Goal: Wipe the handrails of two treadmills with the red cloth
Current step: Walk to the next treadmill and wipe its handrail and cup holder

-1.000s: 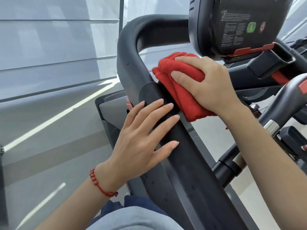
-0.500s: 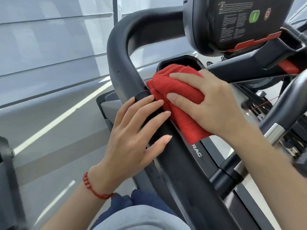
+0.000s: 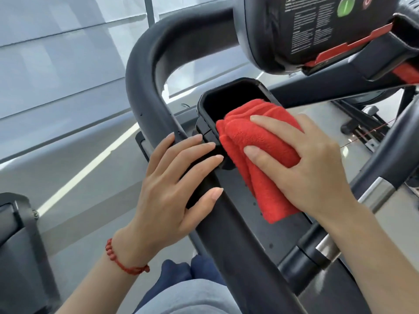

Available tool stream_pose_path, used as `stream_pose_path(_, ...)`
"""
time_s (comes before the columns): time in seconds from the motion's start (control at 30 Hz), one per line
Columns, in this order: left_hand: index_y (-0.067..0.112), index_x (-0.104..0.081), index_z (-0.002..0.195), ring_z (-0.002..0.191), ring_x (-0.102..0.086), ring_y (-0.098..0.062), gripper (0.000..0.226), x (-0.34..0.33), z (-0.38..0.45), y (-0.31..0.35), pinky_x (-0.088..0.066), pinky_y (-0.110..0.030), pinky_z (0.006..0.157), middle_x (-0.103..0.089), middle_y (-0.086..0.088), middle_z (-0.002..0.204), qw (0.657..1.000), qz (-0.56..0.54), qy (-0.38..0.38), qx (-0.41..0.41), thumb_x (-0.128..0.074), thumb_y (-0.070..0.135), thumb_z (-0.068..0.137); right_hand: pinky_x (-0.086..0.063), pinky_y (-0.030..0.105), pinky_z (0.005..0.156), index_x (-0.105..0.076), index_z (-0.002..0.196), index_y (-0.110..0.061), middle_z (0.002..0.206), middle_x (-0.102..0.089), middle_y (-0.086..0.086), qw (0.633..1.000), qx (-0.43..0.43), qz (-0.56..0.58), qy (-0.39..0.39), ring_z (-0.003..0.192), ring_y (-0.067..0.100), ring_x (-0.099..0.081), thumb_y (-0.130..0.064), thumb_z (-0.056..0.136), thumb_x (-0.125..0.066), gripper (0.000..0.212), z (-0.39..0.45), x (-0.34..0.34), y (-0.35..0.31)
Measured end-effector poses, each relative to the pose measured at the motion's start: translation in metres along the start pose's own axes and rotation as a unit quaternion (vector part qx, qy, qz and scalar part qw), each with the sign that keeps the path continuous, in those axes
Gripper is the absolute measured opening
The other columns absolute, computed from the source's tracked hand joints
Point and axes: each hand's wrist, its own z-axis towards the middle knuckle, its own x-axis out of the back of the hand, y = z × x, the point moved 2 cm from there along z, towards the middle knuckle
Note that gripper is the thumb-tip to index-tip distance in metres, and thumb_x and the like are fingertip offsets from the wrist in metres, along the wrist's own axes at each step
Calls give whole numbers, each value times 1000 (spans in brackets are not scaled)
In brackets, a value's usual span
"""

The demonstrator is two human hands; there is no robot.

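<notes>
Red cloth (image 3: 260, 141) under right hand (image 3: 306, 164), overlapping tray rim (image 3: 205, 114).

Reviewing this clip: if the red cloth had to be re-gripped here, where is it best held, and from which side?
Take the folded red terry cloth at its bunched upper part, from above, as the right hand does now: palm flat on top, fingers spread. That thick fold lies against the black treadmill handrail, while the lower tail hangs thin and loose.
</notes>
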Motion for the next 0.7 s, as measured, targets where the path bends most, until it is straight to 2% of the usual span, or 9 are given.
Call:
stream_pose_path(0.17,2,-66,107,119,-51,-29,45,2,3,2,-30,-55,104,-61,-13,117,1000,3,-16,2,-36,33,98,-35,15,80,-58,117,-40,98,-52,-8,999,-27,-19,14,86,8,-52,-58,76,-54,45,10,12,17)
stream_pose_path(0.23,2,-66,108,117,-52,-29,46,2,5,4,-30,-56,103,-62,-12,116,1000,3,-21,-3,-34,34,99,-37,21,84,-58,118,-40,101,-55,-4,998,-50,-39,28,90,14,-55,-58,76,-54,45,12,17,24)
stream_pose_path(0.37,2,-66,107,116,-53,-28,48,-1,8,6,-31,-53,103,-62,-11,116,1000,-9,-22,-10,-32,35,99,-38,22,85,-57,117,-41,103,-57,-2,998,-56,-38,8,93,16,-56,-60,75,-52,46,14,20,25)
stream_pose_path(0.5,3,-67,106,116,-53,-27,47,-2,7,5,-30,-49,105,-63,-11,115,1000,-4,-20,-17,-31,32,98,-43,34,89,-58,116,-42,94,-53,-3,997,-60,-51,-23,96,23,-57,-64,72,-49,50,41,24,29)
stream_pose_path(0.63,4,-68,106,116,-53,-26,47,-3,7,4,-28,-47,105,-63,-9,115,1000,4,-20,-20,-32,32,97,-37,37,102,-57,118,-40,115,-60,4,994,-44,-53,-82,112,23,-53,-55,77,-58,44,78,23,30)
stream_pose_path(0.7,4,-68,106,116,-53,-25,47,-3,6,4,-29,-49,105,-63,-9,115,1000,4,-22,-18,-31,32,97,-36,39,103,-56,119,-40,118,-59,6,993,-40,-54,-98,114,22,-51,-53,79,-60,43,84,21,28)
